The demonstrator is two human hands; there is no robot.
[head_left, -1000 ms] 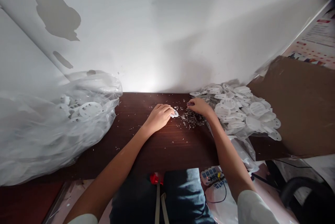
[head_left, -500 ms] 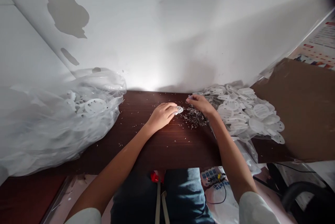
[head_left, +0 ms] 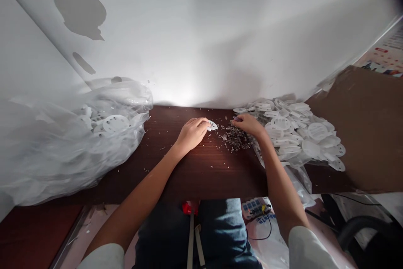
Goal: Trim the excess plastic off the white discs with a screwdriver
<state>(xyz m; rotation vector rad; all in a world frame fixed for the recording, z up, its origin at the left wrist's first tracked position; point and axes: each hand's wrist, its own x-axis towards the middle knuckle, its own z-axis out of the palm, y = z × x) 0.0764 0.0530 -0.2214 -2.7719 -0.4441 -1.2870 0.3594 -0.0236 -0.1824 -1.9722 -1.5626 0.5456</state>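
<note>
Disc (head_left: 213, 125), white and pierced with small holes, is held by its left side in the left hand (head_left: 192, 132), the fingers narrowed on it. It is around the middle of the dark table (head_left: 189, 183), closer to the far edge than to the near edge. The right hand (head_left: 250, 124) is at the far side of a heap of small dark and pale bits (head_left: 234, 139), fingertips drawn close together beside something purplish; I cannot tell whether they pinch it. Pale crumbs are strewn from the heap toward the table's left end. A pile of white plastic pieces (head_left: 311, 132) covers much of the right end up to the far edge, beside a brown cardboard sheet (head_left: 365, 134). At the left end, 1 clear plastic bag (head_left: 75, 155) holds more white pieces and reaches the near edge.
</note>
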